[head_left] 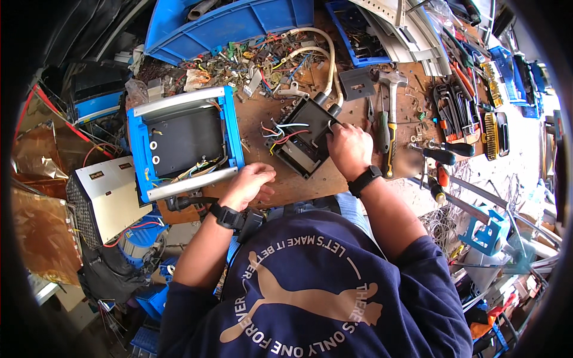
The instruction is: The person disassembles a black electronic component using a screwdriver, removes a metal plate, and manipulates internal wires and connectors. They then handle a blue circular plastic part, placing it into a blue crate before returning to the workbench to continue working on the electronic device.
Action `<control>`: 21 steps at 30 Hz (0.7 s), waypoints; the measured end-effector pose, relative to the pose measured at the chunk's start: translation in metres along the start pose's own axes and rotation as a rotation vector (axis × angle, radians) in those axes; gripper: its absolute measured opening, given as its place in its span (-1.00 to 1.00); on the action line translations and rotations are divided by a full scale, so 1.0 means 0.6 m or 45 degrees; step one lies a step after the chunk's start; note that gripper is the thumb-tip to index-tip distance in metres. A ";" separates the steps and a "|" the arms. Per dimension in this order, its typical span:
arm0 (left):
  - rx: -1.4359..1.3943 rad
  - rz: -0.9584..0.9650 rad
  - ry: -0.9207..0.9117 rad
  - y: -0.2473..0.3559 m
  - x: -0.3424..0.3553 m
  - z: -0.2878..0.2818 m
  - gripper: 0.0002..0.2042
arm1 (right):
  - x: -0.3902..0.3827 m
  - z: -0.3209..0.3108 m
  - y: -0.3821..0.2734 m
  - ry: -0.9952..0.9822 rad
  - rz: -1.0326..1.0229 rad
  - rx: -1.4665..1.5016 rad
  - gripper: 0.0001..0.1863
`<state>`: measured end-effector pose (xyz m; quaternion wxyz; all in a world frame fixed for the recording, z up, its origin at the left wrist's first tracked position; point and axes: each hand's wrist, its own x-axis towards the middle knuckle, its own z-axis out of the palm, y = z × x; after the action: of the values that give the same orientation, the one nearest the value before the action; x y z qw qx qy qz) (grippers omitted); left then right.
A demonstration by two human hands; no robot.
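Just right of centre in the frame, an open, shallow black box (315, 128) lies tilted on the tabletop, corner toward the person. The right hand (351, 145) bends its fingers over the box's right edge; whether they grip is hidden. The left hand (253, 181), empty and relaxed, hovers left of it. Two pale hoses (332, 56) meet black stubs (322, 99) at its upper end. Thin red, white and yellow wires (293, 125) stick out loosely.

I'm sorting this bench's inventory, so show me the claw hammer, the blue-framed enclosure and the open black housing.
Claw hammer (392, 126): head view, on its handle.
Blue-framed enclosure (191, 136): head view, black inner panel.
Open black housing (315, 126): head view, dark inside surface.
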<state>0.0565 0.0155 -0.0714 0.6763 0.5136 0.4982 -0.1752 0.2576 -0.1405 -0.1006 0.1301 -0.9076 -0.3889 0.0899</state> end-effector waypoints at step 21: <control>0.260 0.191 0.056 0.010 -0.023 0.006 -0.70 | 0.078 0.009 -0.097 -0.255 -0.494 0.092 -0.76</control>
<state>0.0567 0.0111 -0.0564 0.6206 0.6194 0.4526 -0.1626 0.2483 -0.0664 -0.0908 0.1381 -0.7970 -0.5638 0.1669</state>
